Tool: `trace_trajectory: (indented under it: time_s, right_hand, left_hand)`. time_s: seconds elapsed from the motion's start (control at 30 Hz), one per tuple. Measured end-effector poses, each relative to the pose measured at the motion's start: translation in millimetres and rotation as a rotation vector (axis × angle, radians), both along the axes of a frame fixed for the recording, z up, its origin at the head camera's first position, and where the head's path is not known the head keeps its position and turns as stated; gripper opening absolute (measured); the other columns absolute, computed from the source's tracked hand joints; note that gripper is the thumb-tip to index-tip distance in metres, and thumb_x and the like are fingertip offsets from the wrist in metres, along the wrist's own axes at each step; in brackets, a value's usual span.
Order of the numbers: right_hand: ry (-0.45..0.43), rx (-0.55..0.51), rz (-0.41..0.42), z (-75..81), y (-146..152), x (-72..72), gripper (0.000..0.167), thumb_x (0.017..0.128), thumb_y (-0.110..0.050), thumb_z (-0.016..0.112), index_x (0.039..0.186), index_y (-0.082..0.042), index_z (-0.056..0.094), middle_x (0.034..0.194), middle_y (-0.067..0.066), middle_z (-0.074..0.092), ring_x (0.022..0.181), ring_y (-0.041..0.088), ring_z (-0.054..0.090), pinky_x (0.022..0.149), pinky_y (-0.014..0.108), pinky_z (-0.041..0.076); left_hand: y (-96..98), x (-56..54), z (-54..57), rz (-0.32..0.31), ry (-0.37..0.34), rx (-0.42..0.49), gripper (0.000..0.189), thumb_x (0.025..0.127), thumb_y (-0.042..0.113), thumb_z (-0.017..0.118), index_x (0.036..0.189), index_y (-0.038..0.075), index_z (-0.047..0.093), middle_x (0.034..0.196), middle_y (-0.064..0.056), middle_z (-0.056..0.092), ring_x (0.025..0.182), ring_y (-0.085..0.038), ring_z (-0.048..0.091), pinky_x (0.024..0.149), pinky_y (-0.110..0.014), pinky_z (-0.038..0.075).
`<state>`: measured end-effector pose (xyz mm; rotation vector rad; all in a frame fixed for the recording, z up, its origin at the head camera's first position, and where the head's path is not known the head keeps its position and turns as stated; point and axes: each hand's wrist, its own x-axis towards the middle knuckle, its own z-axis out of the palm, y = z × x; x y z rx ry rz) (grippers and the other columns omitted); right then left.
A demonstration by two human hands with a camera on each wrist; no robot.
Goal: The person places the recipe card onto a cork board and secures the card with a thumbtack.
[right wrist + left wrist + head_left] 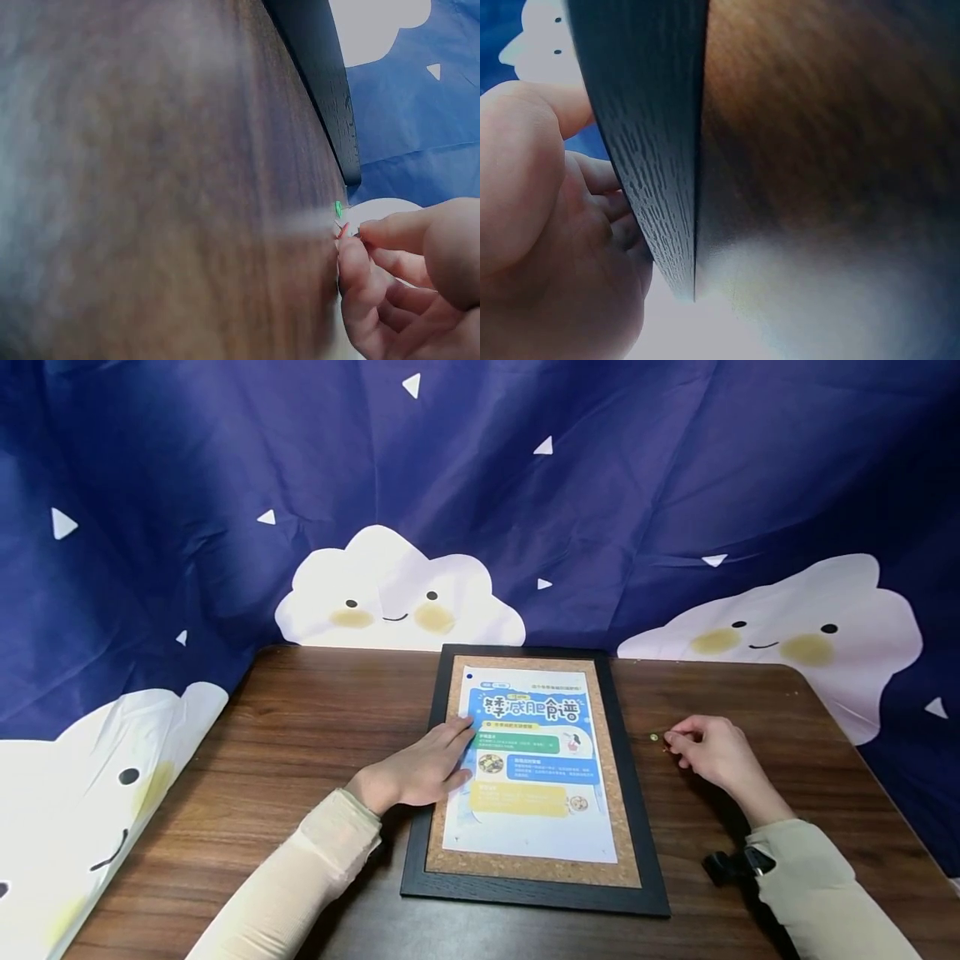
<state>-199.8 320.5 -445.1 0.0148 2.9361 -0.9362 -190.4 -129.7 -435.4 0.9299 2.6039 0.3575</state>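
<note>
A printed sheet (525, 835) with colored panels lies on a cork board (555, 873) in a black frame (532, 897). A blue pushpin (469, 677) sits at the sheet's upper left corner. My left hand (420, 767) rests with straight fingers on the sheet's left edge and the frame; the left wrist view shows its palm beside the frame's side. Right of the board, my right hand (708, 752) pinches a small red pushpin (344, 230) between thumb and index fingertips, low over the table. A green pushpin (338, 208) lies just beyond those fingertips.
The board lies on a brown wooden table (322, 718). A dark blue curtain (450, 460) with white clouds hangs behind the table and along its left side. A black strap device (738, 864) is on the right wrist.
</note>
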Motion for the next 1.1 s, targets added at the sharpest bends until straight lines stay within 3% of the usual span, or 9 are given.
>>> trace_trajectory:
  time_s: [0.23, 0.4, 0.5, 0.63, 0.77, 1.1]
  right_hand:
    - [0.026, -0.2, 0.028, 8.6, -4, 3.8, 0.019, 0.104, -0.002, 0.064, 0.112, 0.014, 0.072, 0.092, 0.019, 0.079, 0.067, 0.008, 0.066, 0.057, 0.026, 0.058]
    - [0.017, -0.295, 0.04, 12.9, -7, 1.5, 0.021, 0.102, -0.001, 0.066, 0.116, 0.014, 0.07, 0.091, 0.014, 0.076, 0.068, 0.01, 0.065, 0.06, 0.027, 0.058]
    - [-0.001, -0.323, 0.035, 13.1, -7, 0.7, 0.027, 0.102, -0.002, 0.066, 0.123, 0.014, 0.07, 0.094, 0.013, 0.077, 0.071, 0.01, 0.067, 0.063, 0.027, 0.059]
    - [-0.05, -0.349, 0.021, 13.6, -8, 0.9, 0.033, 0.105, -0.002, 0.065, 0.133, 0.014, 0.068, 0.108, 0.021, 0.08, 0.079, 0.006, 0.072, 0.07, 0.026, 0.063]
    - [-0.08, -0.358, 0.023, 13.1, -9, 0.3, 0.031, 0.107, -0.004, 0.063, 0.134, 0.012, 0.069, 0.119, 0.026, 0.077, 0.084, 0.008, 0.075, 0.076, 0.026, 0.065]
    - [-0.082, -0.405, 0.048, 5.6, -10, -0.5, 0.029, 0.108, -0.002, 0.062, 0.129, 0.016, 0.068, 0.109, 0.022, 0.077, 0.082, 0.009, 0.075, 0.076, 0.026, 0.066]
  left_hand:
    - [0.5, 0.0, 0.0, 0.004, 0.004, 0.006, 0.072, 0.117, 0.033, 0.047, 0.171, -0.003, 0.017, 0.183, -0.018, 0.006, 0.171, -0.034, 0.007, 0.138, -0.051, 0.018]
    - [0.1, 0.5, 0.0, 0.003, 0.005, 0.009, 0.072, 0.117, 0.033, 0.047, 0.171, -0.003, 0.017, 0.182, -0.019, 0.006, 0.171, -0.034, 0.007, 0.138, -0.051, 0.018]
    - [0.5, 0.6, -0.1, -0.001, 0.006, 0.008, 0.071, 0.117, 0.033, 0.046, 0.171, -0.003, 0.017, 0.182, -0.019, 0.006, 0.171, -0.035, 0.008, 0.138, -0.051, 0.018]
    - [0.5, 0.4, -0.2, -0.001, 0.003, -0.002, 0.072, 0.117, 0.033, 0.046, 0.171, -0.003, 0.016, 0.183, -0.019, 0.005, 0.171, -0.035, 0.007, 0.138, -0.051, 0.018]
    - [0.3, -0.4, -1.3, 0.003, 0.007, -0.004, 0.071, 0.117, 0.033, 0.046, 0.171, -0.003, 0.017, 0.183, -0.018, 0.005, 0.171, -0.035, 0.007, 0.138, -0.051, 0.018]
    - [1.1, -0.8, -1.7, -0.001, 0.004, 0.003, 0.072, 0.117, 0.033, 0.047, 0.171, -0.003, 0.017, 0.182, -0.019, 0.006, 0.171, -0.035, 0.007, 0.138, -0.05, 0.018]
